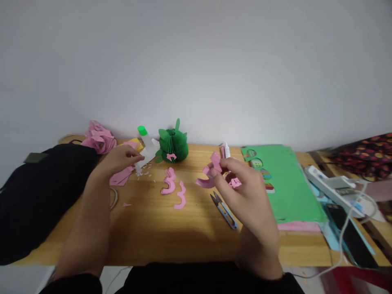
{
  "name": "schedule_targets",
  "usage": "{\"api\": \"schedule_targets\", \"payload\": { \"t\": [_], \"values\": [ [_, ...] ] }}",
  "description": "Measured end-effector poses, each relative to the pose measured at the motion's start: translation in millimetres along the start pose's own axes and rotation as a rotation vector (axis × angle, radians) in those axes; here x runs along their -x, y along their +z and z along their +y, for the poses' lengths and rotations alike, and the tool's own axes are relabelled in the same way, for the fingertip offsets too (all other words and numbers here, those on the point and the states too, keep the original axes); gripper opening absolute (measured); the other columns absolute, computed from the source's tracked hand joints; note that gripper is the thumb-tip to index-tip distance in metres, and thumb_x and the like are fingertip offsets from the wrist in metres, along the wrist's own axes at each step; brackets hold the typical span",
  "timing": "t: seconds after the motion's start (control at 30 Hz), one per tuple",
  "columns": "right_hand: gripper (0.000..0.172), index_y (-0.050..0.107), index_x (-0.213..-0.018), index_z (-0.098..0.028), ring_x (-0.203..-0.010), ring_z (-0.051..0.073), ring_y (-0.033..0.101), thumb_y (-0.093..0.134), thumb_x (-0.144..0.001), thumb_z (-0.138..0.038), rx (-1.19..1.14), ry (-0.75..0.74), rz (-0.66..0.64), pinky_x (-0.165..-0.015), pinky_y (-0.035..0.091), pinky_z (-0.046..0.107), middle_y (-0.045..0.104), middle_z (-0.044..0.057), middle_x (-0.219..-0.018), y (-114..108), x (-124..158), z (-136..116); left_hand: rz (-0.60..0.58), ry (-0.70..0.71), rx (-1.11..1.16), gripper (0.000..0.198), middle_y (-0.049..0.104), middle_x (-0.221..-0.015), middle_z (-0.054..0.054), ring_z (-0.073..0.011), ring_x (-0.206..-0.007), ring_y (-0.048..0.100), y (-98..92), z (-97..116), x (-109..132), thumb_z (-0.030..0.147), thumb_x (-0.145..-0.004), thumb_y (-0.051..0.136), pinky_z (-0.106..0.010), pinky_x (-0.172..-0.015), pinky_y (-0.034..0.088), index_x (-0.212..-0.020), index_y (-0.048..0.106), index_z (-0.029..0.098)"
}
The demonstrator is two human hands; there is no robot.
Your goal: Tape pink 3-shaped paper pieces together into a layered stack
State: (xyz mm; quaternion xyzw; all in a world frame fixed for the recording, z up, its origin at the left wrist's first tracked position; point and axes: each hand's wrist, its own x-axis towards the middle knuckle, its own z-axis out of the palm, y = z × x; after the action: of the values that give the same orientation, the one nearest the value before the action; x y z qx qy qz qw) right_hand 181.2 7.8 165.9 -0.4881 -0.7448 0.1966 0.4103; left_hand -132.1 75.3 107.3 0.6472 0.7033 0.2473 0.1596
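My right hand (249,192) pinches a curvy pink paper cutout (206,183) between thumb and fingers, above the table. Over the left side, my left hand (121,159) has thumb and fingertips pressed together; whatever is in them is too small to make out. It hovers by a white paper (150,153) with scattered white scraps (143,170). Between the hands lie a pile of similar pink cutouts (169,181) and one single pink cutout (180,197). Behind them sits a green pleated paper ball (174,146) with leaf-like pieces and a small pink shape on its front.
Thread snips (225,211) lie beside my right hand. At the right are green paper sheets (289,183), a power strip (332,190) with cables and a phone (350,237). A glue stick (145,135), crumpled pink paper (98,138), a tape roll (114,199) and a black bag (52,192) are left.
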Motion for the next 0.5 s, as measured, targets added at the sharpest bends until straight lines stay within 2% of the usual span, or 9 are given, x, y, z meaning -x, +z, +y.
{"api": "schedule_targets", "payload": {
  "t": [0.1, 0.2, 0.27, 0.33, 0.4, 0.47, 0.5],
  "values": [
    [0.012, 0.065, -0.078, -0.017, -0.061, 0.009, 0.057, 0.061, -0.089, -0.020, -0.010, -0.003, 0.000, -0.057, 0.042, 0.021, 0.069, -0.002, -0.073, 1, -1, 2, -0.056, 0.044, 0.049, 0.034, 0.068, -0.060, 0.004, -0.0101, -0.057, 0.059, 1.3, -5, 0, 0.047, -0.073, 0.077, -0.019, -0.057, 0.044, -0.066, 0.074, 0.014],
    [0.013, 0.065, -0.077, -0.018, -0.060, 0.008, 0.056, 0.061, -0.089, -0.019, -0.034, 0.001, 0.005, -0.056, 0.042, 0.020, 0.068, -0.003, -0.071, 2, -2, 2, -0.027, 0.086, 0.092, 0.038, 0.071, -0.065, 0.003, -0.0094, -0.060, 0.060, -2.0, -5, 0, 0.051, -0.079, 0.070, -0.020, -0.060, 0.045, -0.071, 0.073, 0.014],
    [0.013, 0.064, -0.075, -0.018, -0.059, 0.008, 0.055, 0.061, -0.088, -0.018, -0.066, 0.021, -0.001, -0.054, 0.041, 0.019, 0.065, -0.003, -0.068, 3, -4, 3, -0.017, 0.121, 0.125, 0.038, 0.074, -0.071, 0.002, -0.0109, -0.066, 0.063, -5.4, 4, 3, 0.052, -0.082, 0.067, -0.023, -0.064, 0.048, -0.075, 0.073, 0.015],
    [0.013, 0.065, -0.074, -0.018, -0.057, 0.008, 0.055, 0.060, -0.087, -0.017, -0.152, 0.055, -0.030, -0.052, 0.041, 0.020, 0.063, -0.003, -0.066, 6, -6, 5, -0.014, 0.175, 0.161, 0.035, 0.076, -0.079, 0.000, -0.0141, -0.073, 0.066, -8.5, 24, 11, 0.051, -0.081, 0.069, -0.026, -0.068, 0.050, -0.080, 0.074, 0.017],
    [0.013, 0.066, -0.077, -0.018, -0.058, 0.009, 0.055, 0.059, -0.087, -0.020, -0.303, 0.092, -0.065, -0.053, 0.043, 0.020, 0.063, -0.002, -0.067, 9, -7, 7, -0.032, 0.284, 0.212, 0.030, 0.077, -0.082, 0.000, -0.0171, -0.077, 0.068, -9.9, 54, 23, 0.049, -0.080, 0.069, -0.026, -0.067, 0.050, -0.084, 0.075, 0.020],
    [0.012, 0.068, -0.082, -0.018, -0.058, 0.009, 0.054, 0.060, -0.088, -0.025, -0.462, 0.133, -0.077, -0.052, 0.043, 0.021, 0.062, -0.001, -0.068, 12, -9, 10, -0.169, 0.400, 0.299, 0.024, 0.078, -0.087, 0.000, -0.0173, -0.080, 0.070, -8.9, 87, 37, 0.043, -0.087, 0.061, -0.026, -0.069, 0.051, -0.092, 0.075, 0.024],
    [0.012, 0.069, -0.082, -0.018, -0.057, 0.009, 0.053, 0.061, -0.087, -0.026, -0.521, 0.156, -0.068, -0.051, 0.043, 0.021, 0.061, -0.001, -0.067, 12, -10, 11, -0.235, 0.445, 0.349, 0.022, 0.077, -0.088, 0.001, -0.0167, -0.080, 0.070, -7.4, 103, 43, 0.041, -0.088, 0.060, -0.025, -0.068, 0.051, -0.090, 0.074, 0.025]
  ]
}}
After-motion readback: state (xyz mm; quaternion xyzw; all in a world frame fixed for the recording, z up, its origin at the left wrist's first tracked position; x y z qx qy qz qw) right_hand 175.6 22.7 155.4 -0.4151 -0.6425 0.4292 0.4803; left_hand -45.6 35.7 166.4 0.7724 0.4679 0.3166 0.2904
